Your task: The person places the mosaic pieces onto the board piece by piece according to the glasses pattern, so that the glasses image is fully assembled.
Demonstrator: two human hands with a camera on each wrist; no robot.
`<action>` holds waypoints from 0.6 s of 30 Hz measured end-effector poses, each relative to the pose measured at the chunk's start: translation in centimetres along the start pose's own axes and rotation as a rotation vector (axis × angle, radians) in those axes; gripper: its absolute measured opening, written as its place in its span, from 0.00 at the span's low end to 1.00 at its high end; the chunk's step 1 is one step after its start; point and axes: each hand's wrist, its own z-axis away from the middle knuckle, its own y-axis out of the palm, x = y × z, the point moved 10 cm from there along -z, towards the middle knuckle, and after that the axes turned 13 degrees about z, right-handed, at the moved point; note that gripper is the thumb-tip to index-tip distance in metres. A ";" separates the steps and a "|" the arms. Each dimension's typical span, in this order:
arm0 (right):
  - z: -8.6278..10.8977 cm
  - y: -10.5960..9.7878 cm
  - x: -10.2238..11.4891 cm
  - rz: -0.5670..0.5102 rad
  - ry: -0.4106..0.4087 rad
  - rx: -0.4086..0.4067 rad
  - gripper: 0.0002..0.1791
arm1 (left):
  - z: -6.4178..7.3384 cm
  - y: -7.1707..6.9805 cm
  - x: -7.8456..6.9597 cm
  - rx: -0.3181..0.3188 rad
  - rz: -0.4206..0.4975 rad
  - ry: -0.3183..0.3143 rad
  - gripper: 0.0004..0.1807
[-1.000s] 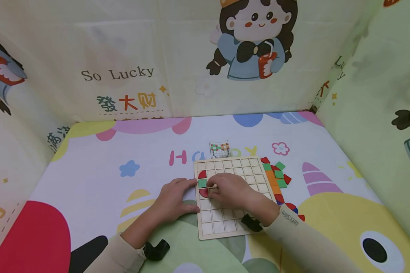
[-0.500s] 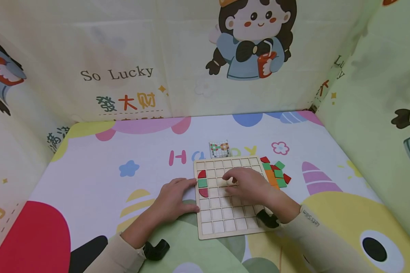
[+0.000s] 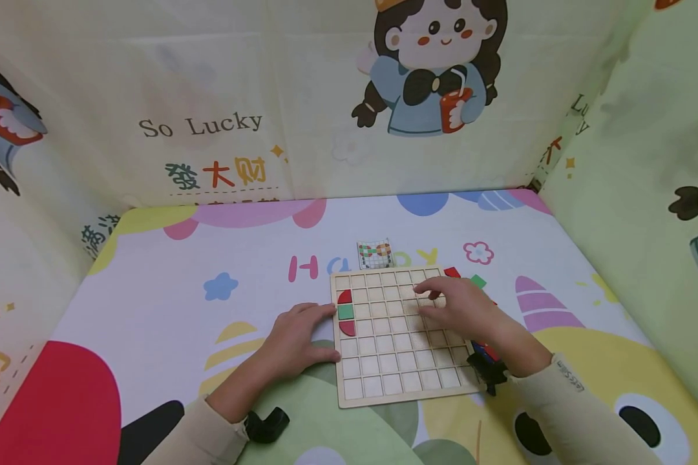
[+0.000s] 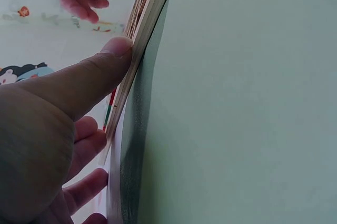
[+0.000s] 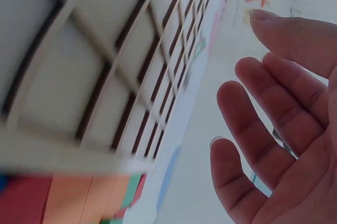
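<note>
A wooden grid board (image 3: 384, 342) lies on the table. In its left column sit a red quarter-round tile (image 3: 345, 296), a green square tile (image 3: 346, 312) and another red quarter-round tile (image 3: 347, 329). My left hand (image 3: 295, 341) rests against the board's left edge, its thumb and fingertips touching the rim in the left wrist view. Over the board's right part hovers my right hand (image 3: 462, 309), fingers loosely bent and holding nothing; the right wrist view shows a bare palm (image 5: 295, 139). It partly hides the loose tiles along the board's right side.
Beyond the board lies a small pattern card (image 3: 375, 254) with a coloured grid. Loose tiles show around my right hand: a red one (image 3: 452, 272) and a green one (image 3: 478, 281). Orange tiles (image 5: 95, 197) line the board's edge in the right wrist view. Printed cloth walls surround the table.
My right hand has drawn away from the left column of tiles and moved right across the board towards the loose tiles. The left hand and the board have stayed in place.
</note>
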 end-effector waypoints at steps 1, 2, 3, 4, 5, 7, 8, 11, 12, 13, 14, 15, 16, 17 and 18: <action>0.1 -0.2 -0.3 0.001 0.008 -0.005 0.17 | 0.0 0.0 0.0 0.000 0.000 -0.001 0.42; 0.2 -0.3 -0.7 0.003 0.015 -0.010 0.17 | 0.0 0.0 0.0 0.000 0.000 -0.002 0.42; 0.3 -0.5 -1.0 0.009 0.027 -0.010 0.17 | 0.0 0.1 0.0 0.001 0.000 -0.004 0.42; 0.4 -0.6 -1.4 0.015 0.039 -0.007 0.17 | 0.0 0.1 0.0 0.002 0.001 -0.004 0.42; 0.5 -0.6 -1.8 0.020 0.054 -0.004 0.17 | 0.0 0.1 0.0 0.002 0.001 -0.003 0.42; 0.7 -0.7 -2.6 0.029 0.081 0.009 0.18 | 0.1 0.1 0.0 0.002 0.002 -0.001 0.42; 0.8 -0.7 -3.0 0.034 0.096 0.014 0.19 | 0.1 0.0 0.0 0.002 0.002 0.001 0.42; 1.2 -0.9 -4.2 0.046 0.128 0.016 0.19 | 0.1 0.0 -0.1 0.002 0.006 0.006 0.42; 1.2 -1.0 -4.5 0.050 0.134 0.011 0.19 | 0.1 0.0 -0.1 0.002 0.008 0.007 0.42; 1.3 -1.1 -4.9 0.054 0.139 0.005 0.19 | 0.1 0.0 -0.1 0.002 0.008 0.006 0.42; 1.4 -1.2 -5.2 0.055 0.144 -0.001 0.19 | 0.1 0.0 0.0 0.002 0.009 0.006 0.42; 1.5 -1.2 -5.6 0.055 0.149 -0.008 0.18 | 0.1 0.0 0.0 0.002 0.010 0.005 0.42; 1.6 -1.2 -5.9 0.053 0.154 -0.011 0.18 | 0.1 0.0 0.0 0.003 0.009 0.004 0.42; 1.7 -1.2 -6.2 0.052 0.161 -0.014 0.18 | 0.1 0.0 0.0 0.003 0.009 0.005 0.42; 1.8 -1.2 -6.5 0.053 0.167 -0.016 0.19 | 0.1 0.0 0.0 0.004 0.009 0.004 0.42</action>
